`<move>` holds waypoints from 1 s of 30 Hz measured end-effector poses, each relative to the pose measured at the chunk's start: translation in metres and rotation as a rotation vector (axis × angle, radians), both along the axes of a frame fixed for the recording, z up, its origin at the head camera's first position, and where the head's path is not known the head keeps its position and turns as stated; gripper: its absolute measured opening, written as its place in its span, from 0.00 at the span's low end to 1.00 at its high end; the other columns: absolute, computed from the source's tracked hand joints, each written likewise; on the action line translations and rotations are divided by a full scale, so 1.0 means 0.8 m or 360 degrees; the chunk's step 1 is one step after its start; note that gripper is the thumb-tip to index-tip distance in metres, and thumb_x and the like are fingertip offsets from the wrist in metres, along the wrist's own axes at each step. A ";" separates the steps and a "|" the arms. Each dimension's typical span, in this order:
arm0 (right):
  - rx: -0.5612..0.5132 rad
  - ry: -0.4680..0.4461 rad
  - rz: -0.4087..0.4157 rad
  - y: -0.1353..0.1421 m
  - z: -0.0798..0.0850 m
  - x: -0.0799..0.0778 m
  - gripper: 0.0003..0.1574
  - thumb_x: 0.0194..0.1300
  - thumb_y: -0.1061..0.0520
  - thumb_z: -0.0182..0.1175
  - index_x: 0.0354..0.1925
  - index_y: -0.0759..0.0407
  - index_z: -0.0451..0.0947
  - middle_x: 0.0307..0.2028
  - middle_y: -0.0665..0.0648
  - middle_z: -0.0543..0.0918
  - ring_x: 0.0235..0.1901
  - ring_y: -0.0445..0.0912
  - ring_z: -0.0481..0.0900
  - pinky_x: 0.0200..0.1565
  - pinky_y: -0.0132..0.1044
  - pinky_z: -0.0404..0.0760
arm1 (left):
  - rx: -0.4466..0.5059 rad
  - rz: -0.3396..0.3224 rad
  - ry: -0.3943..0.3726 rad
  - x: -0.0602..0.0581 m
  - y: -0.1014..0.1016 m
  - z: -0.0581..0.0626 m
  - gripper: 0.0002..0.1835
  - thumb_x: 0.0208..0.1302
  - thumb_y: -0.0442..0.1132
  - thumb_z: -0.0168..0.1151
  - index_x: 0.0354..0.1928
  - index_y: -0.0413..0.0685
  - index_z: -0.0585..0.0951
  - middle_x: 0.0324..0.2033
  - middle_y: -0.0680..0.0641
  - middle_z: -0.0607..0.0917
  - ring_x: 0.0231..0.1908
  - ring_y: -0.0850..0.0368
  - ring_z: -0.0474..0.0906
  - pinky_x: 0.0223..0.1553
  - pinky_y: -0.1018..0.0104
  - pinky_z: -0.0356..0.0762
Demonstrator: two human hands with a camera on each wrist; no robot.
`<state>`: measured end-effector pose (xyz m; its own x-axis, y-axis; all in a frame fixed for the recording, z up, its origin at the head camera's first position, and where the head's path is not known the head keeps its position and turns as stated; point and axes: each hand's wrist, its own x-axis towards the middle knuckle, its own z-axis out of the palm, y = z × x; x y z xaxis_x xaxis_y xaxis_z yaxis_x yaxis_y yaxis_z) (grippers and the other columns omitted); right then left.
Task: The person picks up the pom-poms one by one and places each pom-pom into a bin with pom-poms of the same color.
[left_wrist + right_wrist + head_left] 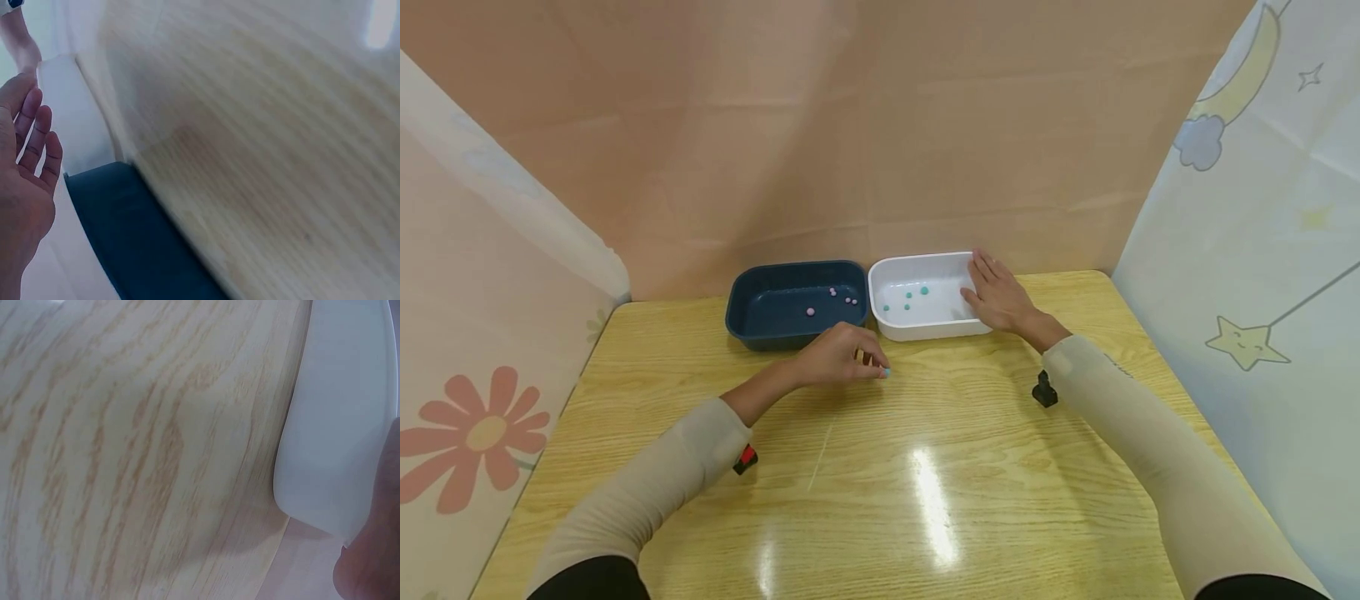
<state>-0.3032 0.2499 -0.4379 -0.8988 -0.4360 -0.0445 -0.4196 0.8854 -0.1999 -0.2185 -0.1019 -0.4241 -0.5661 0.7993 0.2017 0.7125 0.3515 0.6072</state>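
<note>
My left hand (841, 357) is over the table in front of the two basins, its thumb and forefinger pinching a small teal ball (887, 372). In the left wrist view, the ball is hidden behind the fingers. My right hand (998, 298) rests on the right end of the white basin (928, 332), fingers straight and together, thumb set apart. Several teal balls (924, 291) lie inside that basin. To its left stands a dark blue basin (752, 331) with several pink balls (810, 312) in it. The left forearm reaches in just in front of the dark basin.
Both basins stand side by side at the back edge of the wooden table (865, 475), close to a tan cloth backdrop (737, 150). Printed cloths hang at left and right. Black wrist-worn devices show under the left sleeve (700, 433) and the right sleeve (1097, 392).
</note>
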 end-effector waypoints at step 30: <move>-0.0004 -0.0016 0.0005 0.001 -0.001 0.000 0.46 0.87 0.42 0.31 0.82 0.75 0.34 0.84 0.70 0.31 0.84 0.62 0.29 0.82 0.56 0.31 | 0.0205 0.0215 0.0243 -0.069 0.008 0.032 0.04 0.66 0.37 0.77 0.39 0.45 0.94 0.32 0.51 0.90 0.30 0.59 0.83 0.29 0.67 0.77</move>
